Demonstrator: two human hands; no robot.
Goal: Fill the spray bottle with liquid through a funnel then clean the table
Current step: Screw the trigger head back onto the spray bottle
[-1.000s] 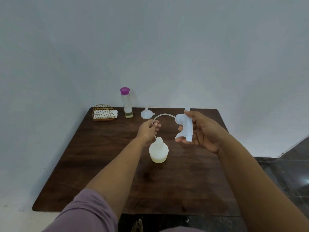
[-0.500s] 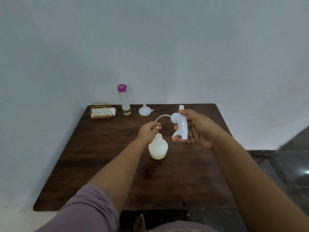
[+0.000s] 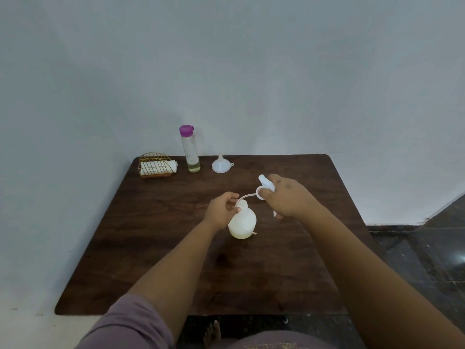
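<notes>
Since the earlier frame the right hand (image 3: pixel 289 197) has dropped and rolled palm-down with the sprayer (image 3: pixel 265 183), so the tube (image 3: pixel 247 196) now arcs low toward the bottle (image 3: pixel 242 222). Fingers of that hand are curled round the sprayer's body. Just left of this grip, the left hand (image 3: pixel 221 212) pinches the tube at the bottle's neck, probably steering it through the opening. Whether the tube is going in or coming out is unclear. Beyond both hands, near the table's (image 3: pixel 314 273) back edge, the funnel (image 3: pixel 221 166) and liquid bottle (image 3: pixel 190 149) stand untouched, so filling looks not yet begun.
</notes>
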